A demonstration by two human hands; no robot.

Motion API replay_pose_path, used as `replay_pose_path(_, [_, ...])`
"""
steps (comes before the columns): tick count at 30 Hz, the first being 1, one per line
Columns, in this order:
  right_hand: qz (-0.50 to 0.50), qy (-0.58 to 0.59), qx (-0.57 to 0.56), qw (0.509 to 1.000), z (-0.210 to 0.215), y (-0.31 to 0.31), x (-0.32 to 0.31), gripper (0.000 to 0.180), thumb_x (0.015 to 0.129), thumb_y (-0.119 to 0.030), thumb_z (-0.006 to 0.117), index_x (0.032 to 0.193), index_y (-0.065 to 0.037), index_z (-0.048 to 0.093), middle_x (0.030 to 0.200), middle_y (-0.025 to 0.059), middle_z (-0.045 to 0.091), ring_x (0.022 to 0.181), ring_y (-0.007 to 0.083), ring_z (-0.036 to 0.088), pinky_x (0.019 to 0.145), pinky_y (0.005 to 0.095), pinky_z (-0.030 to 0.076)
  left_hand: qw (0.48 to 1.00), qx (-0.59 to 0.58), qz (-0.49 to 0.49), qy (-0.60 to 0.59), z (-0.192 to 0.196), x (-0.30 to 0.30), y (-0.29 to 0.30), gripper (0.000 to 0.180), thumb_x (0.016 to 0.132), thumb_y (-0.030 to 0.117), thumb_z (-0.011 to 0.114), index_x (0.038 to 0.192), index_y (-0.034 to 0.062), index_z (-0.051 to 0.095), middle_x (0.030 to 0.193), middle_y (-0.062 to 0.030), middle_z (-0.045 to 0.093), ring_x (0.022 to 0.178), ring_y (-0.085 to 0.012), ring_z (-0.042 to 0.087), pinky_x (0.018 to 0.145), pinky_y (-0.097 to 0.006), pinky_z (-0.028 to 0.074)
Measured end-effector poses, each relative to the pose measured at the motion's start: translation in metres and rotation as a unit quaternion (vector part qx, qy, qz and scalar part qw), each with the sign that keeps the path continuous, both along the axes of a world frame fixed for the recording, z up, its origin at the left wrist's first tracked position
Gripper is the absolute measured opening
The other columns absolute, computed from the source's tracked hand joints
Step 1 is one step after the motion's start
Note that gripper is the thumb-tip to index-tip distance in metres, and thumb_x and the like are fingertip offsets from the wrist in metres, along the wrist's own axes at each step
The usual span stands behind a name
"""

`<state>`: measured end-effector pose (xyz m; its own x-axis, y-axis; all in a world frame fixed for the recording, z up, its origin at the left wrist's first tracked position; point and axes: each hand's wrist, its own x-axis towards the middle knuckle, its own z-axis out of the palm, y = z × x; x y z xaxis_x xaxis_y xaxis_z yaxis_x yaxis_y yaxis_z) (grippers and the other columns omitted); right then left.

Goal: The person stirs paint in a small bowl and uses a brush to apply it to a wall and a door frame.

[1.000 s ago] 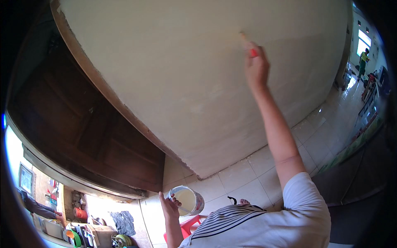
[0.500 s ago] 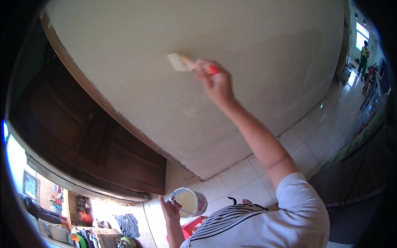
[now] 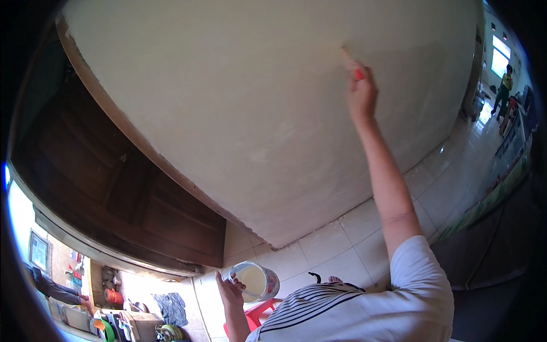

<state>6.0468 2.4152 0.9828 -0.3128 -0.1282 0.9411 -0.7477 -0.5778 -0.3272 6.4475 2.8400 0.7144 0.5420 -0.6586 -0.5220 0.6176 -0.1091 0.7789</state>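
A paintbrush with a red-marked handle [image 3: 358,74] is gripped in my right hand [image 3: 363,97], arm stretched up. Its bristle end lies against or very near the pale wall [image 3: 273,131], beside a darker damp-looking area [image 3: 399,71]; the bristles look blurred. Low in the view, my left hand [image 3: 231,292] has its fingers curled at the rim and handle of a bucket [image 3: 269,283]. Inside the bucket is a cream-white liquid [image 3: 250,279].
A dark wooden door [image 3: 125,171] stands left of the wall's edge. Under the bucket is a red plastic stool [image 3: 262,313]. Pale floor tiles [image 3: 330,245] run along the wall's foot. Household items and another person's legs [image 3: 60,290] show lower left; a person [image 3: 504,91] stands far right.
My right hand has swept the paintbrush to the right and slightly up across the wall. The left hand and bucket have shifted only slightly in view.
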Motion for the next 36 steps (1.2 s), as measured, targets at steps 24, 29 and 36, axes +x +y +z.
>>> replay_pose_path(24, [0.175,-0.154,0.035,0.972,-0.005,-0.012,-0.053,0.026,0.099,-0.017,0.057,0.115,0.003,0.063,0.091,0.0112,0.068,0.073,0.0143,0.068,0.069,0.0276,0.058,0.999,0.004,0.033,0.005,0.001,-0.002,0.0,0.066,0.089,0.071,0.046,0.089,0.0044,0.052,0.057,0.0012,0.042,0.05,-0.0142,0.041,0.056,-0.032,0.035])
replay_pose_path(29, [0.037,0.0,-0.015,0.999,0.002,-0.013,-0.003,0.02,0.093,-0.009,0.061,0.112,-0.002,0.062,0.099,0.0152,0.066,0.086,0.0274,0.068,0.072,0.0354,0.056,1.0,0.003,0.023,0.008,-0.007,-0.003,-0.005,0.067,0.088,0.071,0.047,0.089,0.0046,0.052,0.057,0.0013,0.042,0.05,-0.0145,0.041,0.055,-0.032,0.035])
replay_pose_path(36, [0.227,0.096,-0.03,0.969,0.002,0.056,0.162,0.037,0.088,-0.004,0.063,0.123,-0.005,0.054,0.091,0.0118,0.061,0.075,0.0308,0.064,0.062,0.0387,0.054,0.999,0.0,0.035,0.017,0.0,-0.004,-0.002,0.066,0.089,0.071,0.047,0.089,0.0044,0.052,0.058,0.0006,0.043,0.05,-0.0147,0.042,0.055,-0.032,0.035])
